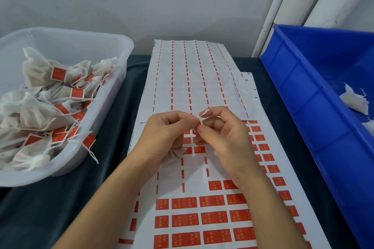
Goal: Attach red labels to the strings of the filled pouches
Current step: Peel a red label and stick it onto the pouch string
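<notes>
My left hand and my right hand meet above the label sheet. Between their fingertips they pinch a small red label folded around a white string, whose looped end sticks up past my right fingers. A filled white pouch hangs under my left palm, mostly hidden by the hand. The sheet carries rows of red labels near me, and bare peeled gaps lie under my hands.
A clear plastic tub at the left holds several white pouches with red labels on their strings. A blue crate at the right holds unlabelled pouches. A used, emptied label sheet lies farther back on the dark cloth.
</notes>
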`<state>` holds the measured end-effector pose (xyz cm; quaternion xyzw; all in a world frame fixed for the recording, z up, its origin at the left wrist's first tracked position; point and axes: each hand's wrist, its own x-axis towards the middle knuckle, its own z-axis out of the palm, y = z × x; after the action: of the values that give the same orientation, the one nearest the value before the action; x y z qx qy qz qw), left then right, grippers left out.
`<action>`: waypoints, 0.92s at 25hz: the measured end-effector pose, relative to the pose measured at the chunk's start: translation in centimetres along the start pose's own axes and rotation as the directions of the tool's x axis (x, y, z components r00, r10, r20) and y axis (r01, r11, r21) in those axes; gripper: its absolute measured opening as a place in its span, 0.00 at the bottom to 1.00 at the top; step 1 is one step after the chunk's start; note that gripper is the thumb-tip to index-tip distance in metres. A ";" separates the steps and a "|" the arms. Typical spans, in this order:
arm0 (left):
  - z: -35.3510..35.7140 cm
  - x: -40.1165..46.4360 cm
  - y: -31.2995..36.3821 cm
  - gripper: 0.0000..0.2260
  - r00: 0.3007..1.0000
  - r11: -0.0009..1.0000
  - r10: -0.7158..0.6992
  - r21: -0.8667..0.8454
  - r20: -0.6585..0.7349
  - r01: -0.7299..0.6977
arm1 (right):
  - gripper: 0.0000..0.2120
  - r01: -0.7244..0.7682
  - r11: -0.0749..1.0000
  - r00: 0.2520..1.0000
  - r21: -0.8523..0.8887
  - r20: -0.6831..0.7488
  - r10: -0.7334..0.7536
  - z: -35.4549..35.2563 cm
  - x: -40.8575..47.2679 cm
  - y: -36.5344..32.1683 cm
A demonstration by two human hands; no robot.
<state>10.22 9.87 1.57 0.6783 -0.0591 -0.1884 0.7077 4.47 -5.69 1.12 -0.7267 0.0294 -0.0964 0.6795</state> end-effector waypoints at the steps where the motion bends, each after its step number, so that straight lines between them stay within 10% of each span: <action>1: 0.0 0.0 0.0 0.08 1.000 1.000 -0.003 -0.010 0.003 0.004 | 0.10 0.007 1.000 1.000 -0.018 -0.005 -0.007 0.0 0.0 0.0; 23: 0.4 0.2 -0.6 0.07 0.995 0.976 0.096 0.197 -0.017 -0.091 | 0.06 -0.056 0.988 0.987 -0.147 -0.157 0.032 0.3 0.2 0.4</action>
<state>10.13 9.44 1.01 0.7436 -0.0999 -0.1393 0.6463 4.78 -5.49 0.77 -0.7655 0.1049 -0.1347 0.6204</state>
